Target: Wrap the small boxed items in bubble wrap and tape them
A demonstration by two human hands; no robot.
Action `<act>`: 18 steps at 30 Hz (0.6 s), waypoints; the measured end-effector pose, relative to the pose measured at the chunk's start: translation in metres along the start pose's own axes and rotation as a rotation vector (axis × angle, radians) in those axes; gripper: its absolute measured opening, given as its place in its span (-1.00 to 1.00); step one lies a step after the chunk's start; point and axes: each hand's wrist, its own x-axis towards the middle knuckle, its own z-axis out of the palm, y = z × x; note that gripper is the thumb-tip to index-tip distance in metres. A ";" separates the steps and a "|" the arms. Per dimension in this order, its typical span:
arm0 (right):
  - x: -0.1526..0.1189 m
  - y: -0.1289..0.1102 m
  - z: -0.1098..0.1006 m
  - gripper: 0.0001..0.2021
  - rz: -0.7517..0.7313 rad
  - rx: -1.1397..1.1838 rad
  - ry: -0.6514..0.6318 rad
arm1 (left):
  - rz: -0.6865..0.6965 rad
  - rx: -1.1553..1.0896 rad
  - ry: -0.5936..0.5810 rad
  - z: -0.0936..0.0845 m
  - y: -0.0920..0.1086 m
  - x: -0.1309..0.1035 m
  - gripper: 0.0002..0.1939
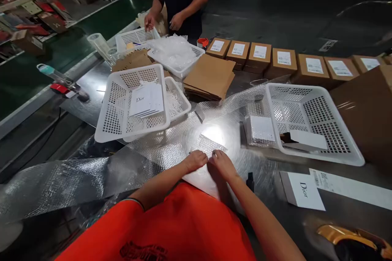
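Note:
My left hand and my right hand are close together low over the metal table, fingers curled at the near edge of a small piece of bubble wrap. Both seem to pinch that edge, though the fingertips are partly hidden. A wide sheet of bubble wrap stretches to the left. Beside my right forearm is a small black object. Further right lies a white Dior box, next to a strip of printed labels.
Left, a white basket holds Dior cards; right, another basket holds an open white box. Flat cardboard and a row of labelled cartons stand behind. A tape dispenser is front right. Another person stands opposite.

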 end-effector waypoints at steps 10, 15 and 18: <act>-0.010 -0.003 0.018 -0.71 -0.006 -0.084 0.044 | -0.191 0.015 0.006 -0.006 0.002 0.006 -0.80; -0.011 -0.004 0.025 -0.64 -0.014 -0.127 0.028 | -0.097 -0.011 -0.039 -0.023 -0.002 0.019 -0.85; -0.020 -0.007 0.036 -0.60 0.007 -0.125 0.145 | 0.042 0.126 -0.208 -0.046 0.002 0.028 -0.75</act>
